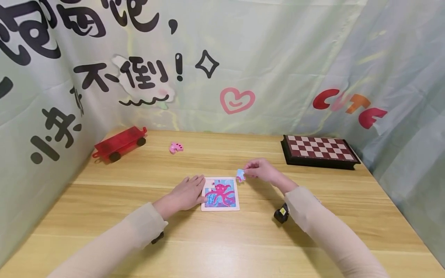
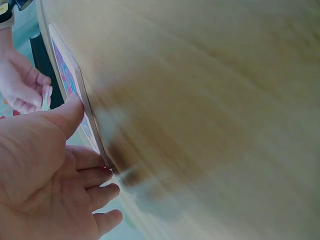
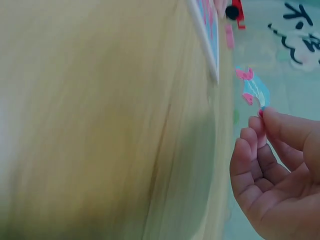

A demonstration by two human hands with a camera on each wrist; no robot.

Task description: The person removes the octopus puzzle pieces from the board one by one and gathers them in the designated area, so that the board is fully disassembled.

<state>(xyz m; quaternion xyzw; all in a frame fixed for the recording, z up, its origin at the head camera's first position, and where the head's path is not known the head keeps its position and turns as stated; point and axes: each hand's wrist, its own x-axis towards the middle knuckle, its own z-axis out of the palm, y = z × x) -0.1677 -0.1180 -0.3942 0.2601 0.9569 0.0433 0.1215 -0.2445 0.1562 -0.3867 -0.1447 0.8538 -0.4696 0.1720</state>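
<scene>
A square jigsaw board [image 1: 220,194] with a pink octopus picture lies on the table; a pale gap shows at its upper left. My left hand [image 1: 187,193] rests at the board's left edge, fingers extended, thumb over the frame. In the left wrist view, that hand [image 2: 55,170] touches the edge of the board [image 2: 82,100]. Just off the board's upper right corner, my right hand [image 1: 262,170] pinches a light blue and pink puzzle piece [image 1: 240,175]. The right wrist view shows the piece [image 3: 256,90] between thumb and index finger of the right hand [image 3: 280,175], above the table.
At the back left stands a red toy wagon [image 1: 120,143], with a small pink object [image 1: 176,147] to its right. A chessboard box [image 1: 318,150] lies at the back right. Fabric with printed lettering [image 1: 278,69] hangs behind the table [image 1: 222,243].
</scene>
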